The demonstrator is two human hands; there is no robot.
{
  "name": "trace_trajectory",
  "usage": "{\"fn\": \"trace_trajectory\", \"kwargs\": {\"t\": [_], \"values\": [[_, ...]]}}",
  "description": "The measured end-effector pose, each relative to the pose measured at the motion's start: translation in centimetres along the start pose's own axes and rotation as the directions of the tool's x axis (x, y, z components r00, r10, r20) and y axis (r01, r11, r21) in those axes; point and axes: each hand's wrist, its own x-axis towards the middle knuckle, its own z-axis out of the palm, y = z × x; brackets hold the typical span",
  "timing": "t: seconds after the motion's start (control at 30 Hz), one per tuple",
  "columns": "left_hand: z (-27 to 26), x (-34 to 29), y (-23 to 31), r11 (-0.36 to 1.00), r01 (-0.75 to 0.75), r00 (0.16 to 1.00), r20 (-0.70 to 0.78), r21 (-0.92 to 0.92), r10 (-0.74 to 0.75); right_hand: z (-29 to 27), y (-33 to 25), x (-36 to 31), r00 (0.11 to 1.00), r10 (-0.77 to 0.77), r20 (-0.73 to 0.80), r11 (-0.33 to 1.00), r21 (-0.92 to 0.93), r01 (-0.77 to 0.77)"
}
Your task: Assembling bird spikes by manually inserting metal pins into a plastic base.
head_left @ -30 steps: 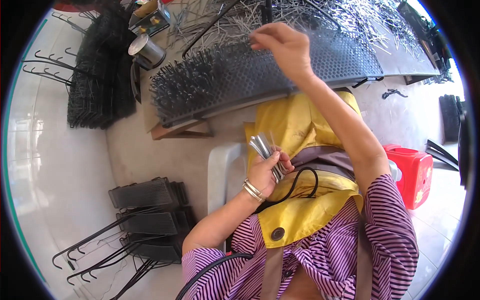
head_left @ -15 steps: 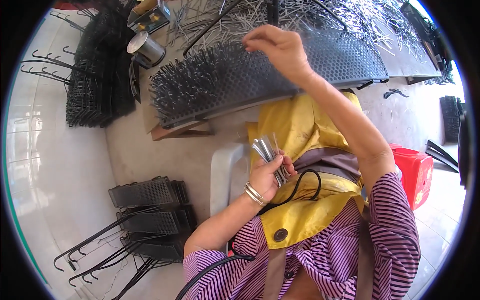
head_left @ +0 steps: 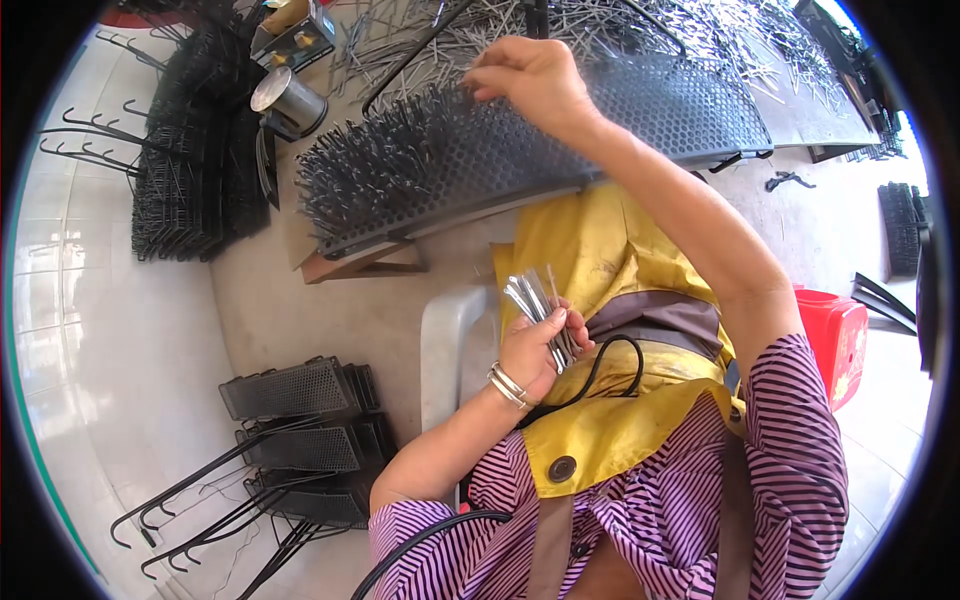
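My left hand is closed round a bundle of thin silvery metal strips, held above my lap with their ends pointing up and away. My right hand reaches over a long black perforated metal panel, with thumb and fingertips drawn together. It is beside a dense cluster of upright strips standing in the left part of the panel. Whatever is between the right fingertips is too small to make out. Right of that hand, the panel's bare holes show.
Loose metal strips lie heaped on the table behind the panel. A metal mug and an open box stand at the far left. Stacked black racks with hooked rods sit at lower left, a red plastic container at right.
My right hand has shifted a little left and slightly farther away over the panel, toward the upright strips. The left hand keeps its bundle in place.
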Motion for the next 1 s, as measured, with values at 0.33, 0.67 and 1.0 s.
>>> {"fn": "trace_trajectory", "kwargs": {"t": [0.33, 0.67, 1.0], "values": [[0.3, 0.0, 0.2, 1.000, 0.021, 1.000, -0.018, 0.018, -0.021, 0.6, 0.0, 2.1, 0.943, -0.267, 0.200, 0.804, -0.494, 0.332], [-0.4, 0.1, 0.4, 1.000, 0.030, 0.999, 0.023, 0.002, -0.030, 2.2, -0.6, 1.7, 0.941, -0.263, 0.211, 0.746, -0.574, 0.337], [-0.3, 0.6, 0.8, 0.999, 0.031, 0.999, 0.030, -0.010, -0.031, 1.7, -0.5, 2.4, 0.923, -0.345, 0.168, 0.701, -0.608, 0.373]]}}
